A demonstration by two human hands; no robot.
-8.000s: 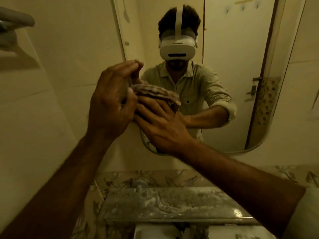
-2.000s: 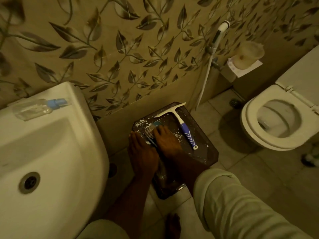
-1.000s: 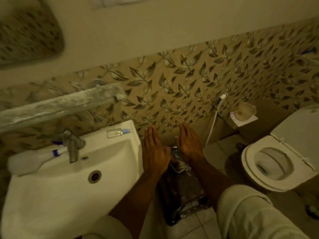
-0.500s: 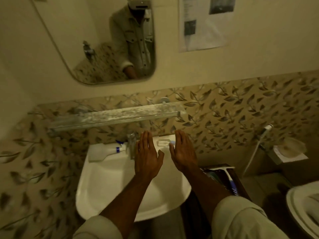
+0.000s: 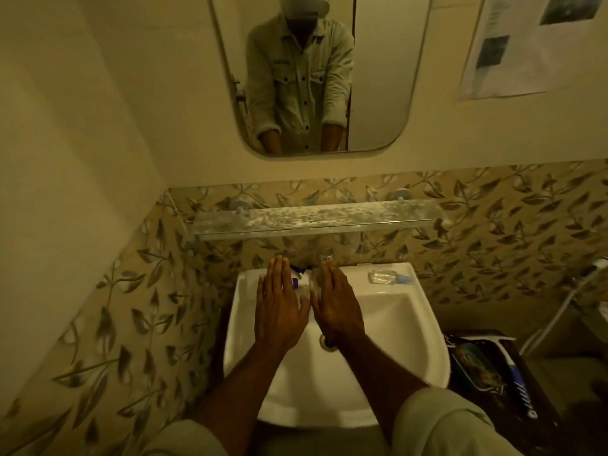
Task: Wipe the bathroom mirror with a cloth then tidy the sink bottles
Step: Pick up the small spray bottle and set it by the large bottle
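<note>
My left hand and my right hand hover flat and empty, fingers straight, over the white sink. Under the left fingers, a white spray bottle with a blue nozzle lies on the sink's back ledge, mostly hidden. A small clear bottle with a blue cap lies on its side at the ledge's right end. The tap stands behind my right fingertips. The mirror hangs above. The cloth lies on a dark stand at the right.
A stained glass shelf runs along the wall between mirror and sink. A blue-handled squeegee lies on the dark stand right of the sink. A spray hose hangs at the far right. Paper sheets are stuck beside the mirror.
The cloth was left on the dark stand. Both hands, now empty, have moved left from the stand to above the sink, and my view has swung up to the mirror.
</note>
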